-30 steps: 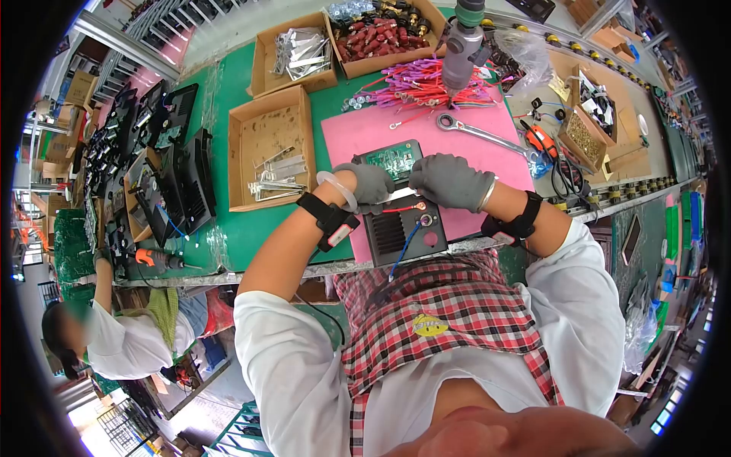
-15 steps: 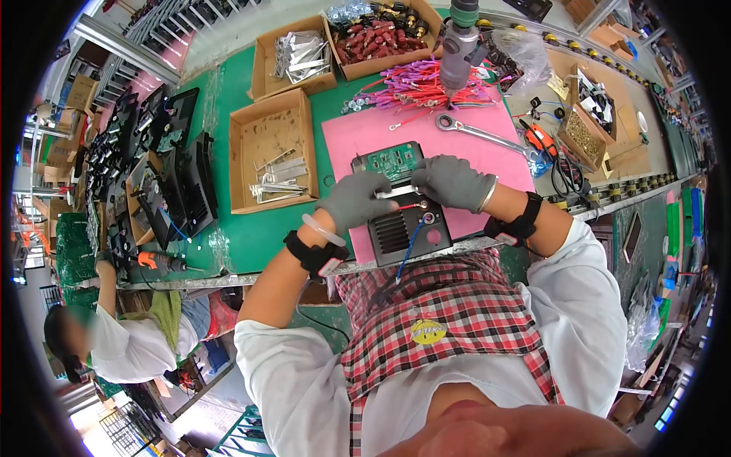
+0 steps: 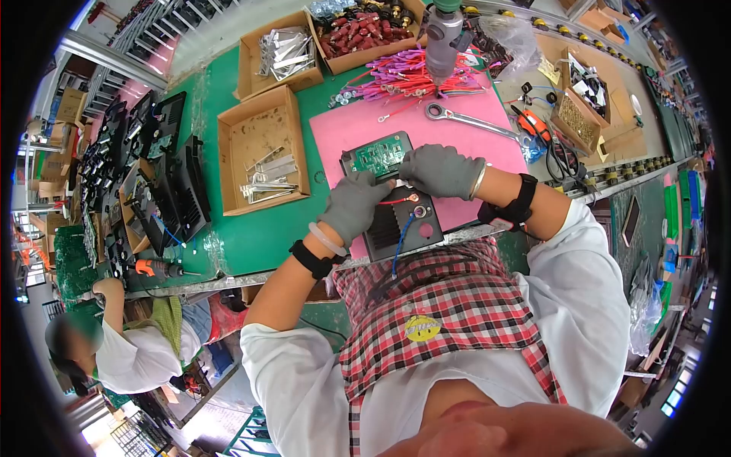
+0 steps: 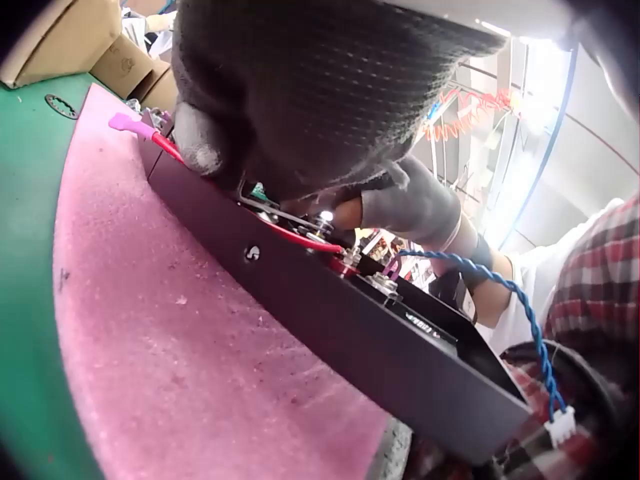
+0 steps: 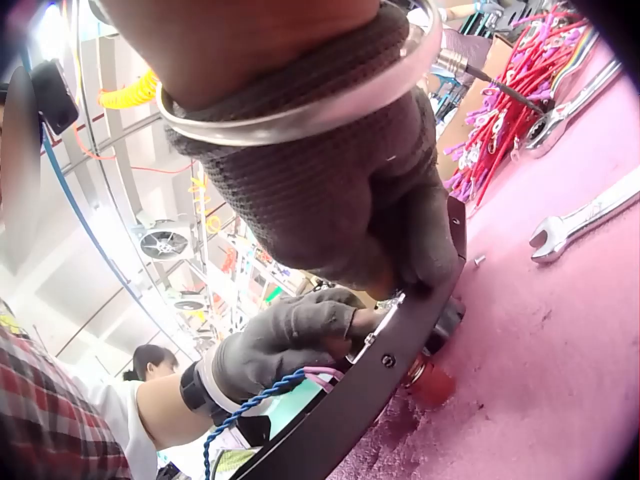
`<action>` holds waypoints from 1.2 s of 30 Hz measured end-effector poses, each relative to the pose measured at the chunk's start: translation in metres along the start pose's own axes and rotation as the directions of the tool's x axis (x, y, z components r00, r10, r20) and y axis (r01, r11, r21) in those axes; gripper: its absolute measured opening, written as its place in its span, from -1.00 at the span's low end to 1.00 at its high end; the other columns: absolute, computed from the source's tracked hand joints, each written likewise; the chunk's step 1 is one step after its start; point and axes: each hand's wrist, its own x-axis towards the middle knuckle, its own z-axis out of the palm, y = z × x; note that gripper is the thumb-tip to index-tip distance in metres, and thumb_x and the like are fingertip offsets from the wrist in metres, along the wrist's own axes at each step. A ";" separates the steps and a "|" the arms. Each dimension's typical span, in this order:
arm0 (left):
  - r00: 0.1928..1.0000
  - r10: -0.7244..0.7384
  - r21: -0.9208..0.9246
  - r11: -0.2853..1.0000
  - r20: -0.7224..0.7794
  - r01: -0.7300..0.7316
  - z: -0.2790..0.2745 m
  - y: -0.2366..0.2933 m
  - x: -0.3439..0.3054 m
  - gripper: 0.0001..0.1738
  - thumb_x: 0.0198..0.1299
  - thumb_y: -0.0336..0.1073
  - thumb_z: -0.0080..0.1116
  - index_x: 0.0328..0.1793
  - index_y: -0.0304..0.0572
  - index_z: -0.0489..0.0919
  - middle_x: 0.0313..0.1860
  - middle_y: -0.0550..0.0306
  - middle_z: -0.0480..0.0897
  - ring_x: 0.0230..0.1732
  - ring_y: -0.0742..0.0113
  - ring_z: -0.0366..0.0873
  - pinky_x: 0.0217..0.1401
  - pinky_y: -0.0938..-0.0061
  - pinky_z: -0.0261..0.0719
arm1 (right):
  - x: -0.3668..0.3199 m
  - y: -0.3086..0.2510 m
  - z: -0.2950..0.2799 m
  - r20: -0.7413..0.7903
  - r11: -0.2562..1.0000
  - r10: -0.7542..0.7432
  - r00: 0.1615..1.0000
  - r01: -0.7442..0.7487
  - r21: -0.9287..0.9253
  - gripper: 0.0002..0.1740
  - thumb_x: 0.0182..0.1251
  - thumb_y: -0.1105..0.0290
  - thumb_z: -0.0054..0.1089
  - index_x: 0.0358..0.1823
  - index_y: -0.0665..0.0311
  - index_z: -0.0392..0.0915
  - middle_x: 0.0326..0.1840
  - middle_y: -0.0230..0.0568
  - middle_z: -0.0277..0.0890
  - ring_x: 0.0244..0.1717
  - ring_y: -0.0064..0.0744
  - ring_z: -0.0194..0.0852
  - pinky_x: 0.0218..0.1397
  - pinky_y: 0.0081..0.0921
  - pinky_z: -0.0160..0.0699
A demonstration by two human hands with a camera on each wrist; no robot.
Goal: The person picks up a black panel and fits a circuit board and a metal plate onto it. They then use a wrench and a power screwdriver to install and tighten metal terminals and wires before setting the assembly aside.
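A black case (image 3: pixel 423 233) with a green circuit board (image 3: pixel 378 154) at its far end lies on the pink mat before me. In gray fingertip-cut gloves, my left hand (image 3: pixel 352 204) and right hand (image 3: pixel 442 172) meet over the case's middle. Both hands pinch a flat metal strip (image 4: pixel 290 214) by the bolts inside the case; in the head view my fingers hide it. My right thumb lies against the case wall (image 5: pixel 400 345). A red wire (image 4: pixel 300 238) runs to a bolt, and a twisted blue wire (image 3: pixel 402 245) hangs over the near edge.
A ratchet wrench (image 3: pixel 472 122) lies beyond my right hand, under a hanging electric screwdriver (image 3: pixel 442 49). Red and purple wires (image 3: pixel 411 76) are heaped behind. Cardboard boxes (image 3: pixel 259 126) with metal pieces stand left. At far left another person (image 3: pixel 145 354) works beside black housings.
My left hand first drew back toward me, uncovering the metal strip, then moved in close to the right hand again. The right hand stays over the case. The head view has shifted slightly.
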 end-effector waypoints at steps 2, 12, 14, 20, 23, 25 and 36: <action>1.000 0.020 0.063 0.998 -0.017 -0.019 0.000 0.002 0.001 -0.57 0.10 -0.40 -0.04 0.10 0.24 0.51 -0.28 0.11 0.44 -0.19 0.10 0.45 -0.19 0.30 0.47 | 0.000 -0.003 -0.001 -0.035 1.000 -0.010 0.999 0.009 -0.026 -0.81 0.11 0.32 0.07 -0.24 0.13 0.54 -0.30 -0.15 0.50 -0.24 -0.10 0.56 -0.38 -0.15 0.55; 0.994 0.060 0.185 0.982 -0.091 -0.042 0.009 0.008 -0.004 -0.55 0.06 -0.38 -0.01 0.12 0.22 0.49 -0.28 0.16 0.42 -0.17 0.18 0.42 -0.18 0.35 0.45 | 0.005 0.004 0.004 -0.064 0.973 -0.167 0.984 0.154 -0.174 -0.82 0.08 0.32 0.11 -0.27 0.13 0.55 -0.33 -0.19 0.52 -0.30 -0.14 0.59 -0.43 -0.20 0.57; 0.994 0.060 0.187 0.981 -0.094 -0.041 0.009 0.008 -0.003 -0.56 0.06 -0.38 -0.01 0.11 0.21 0.50 -0.28 0.16 0.42 -0.18 0.18 0.42 -0.18 0.35 0.45 | 0.007 0.005 0.007 -0.067 0.978 -0.114 0.991 0.100 -0.183 -0.80 0.06 0.27 0.13 -0.28 0.14 0.55 -0.37 -0.18 0.52 -0.34 -0.14 0.59 -0.45 -0.20 0.57; 0.997 0.059 0.209 0.977 -0.054 -0.047 0.009 0.007 0.001 -0.61 0.07 -0.36 0.00 0.07 0.18 0.52 -0.27 0.15 0.43 -0.15 0.17 0.42 -0.15 0.36 0.44 | 0.009 0.000 0.003 -0.047 0.975 -0.012 0.999 0.001 -0.220 -0.67 0.10 0.03 0.13 -0.32 0.13 0.57 -0.44 -0.14 0.53 -0.41 -0.14 0.59 -0.46 -0.17 0.55; 0.998 0.019 0.230 0.973 0.066 -0.033 0.001 0.010 0.002 -0.59 0.11 -0.36 -0.01 0.11 0.16 0.50 -0.20 0.16 0.44 -0.09 0.19 0.42 -0.08 0.39 0.42 | 0.005 -0.003 -0.008 -0.008 0.983 0.082 0.997 -0.083 -0.165 -0.61 0.10 -0.03 0.13 -0.32 0.15 0.54 -0.45 -0.14 0.50 -0.41 -0.13 0.55 -0.50 -0.18 0.50; 0.994 -0.015 0.220 0.975 0.105 -0.008 0.000 0.011 0.003 -0.58 0.11 -0.36 -0.01 0.13 0.17 0.49 -0.18 0.16 0.44 -0.08 0.19 0.42 -0.07 0.39 0.41 | 0.002 0.003 -0.010 -0.069 0.997 0.042 0.997 -0.047 -0.064 -0.60 0.09 -0.04 0.14 -0.34 0.16 0.53 -0.46 -0.15 0.48 -0.40 -0.12 0.53 -0.49 -0.19 0.47; 0.994 -0.035 0.198 0.980 0.108 0.013 0.001 0.010 0.003 -0.57 0.16 -0.33 -0.04 0.18 0.22 0.45 -0.17 0.16 0.44 -0.06 0.18 0.41 -0.04 0.39 0.42 | -0.006 0.013 -0.003 -0.317 0.997 0.027 0.948 -0.050 -0.065 -0.72 0.02 0.11 0.24 -0.42 0.17 0.55 -0.46 -0.20 0.46 -0.39 -0.14 0.48 -0.35 -0.24 0.45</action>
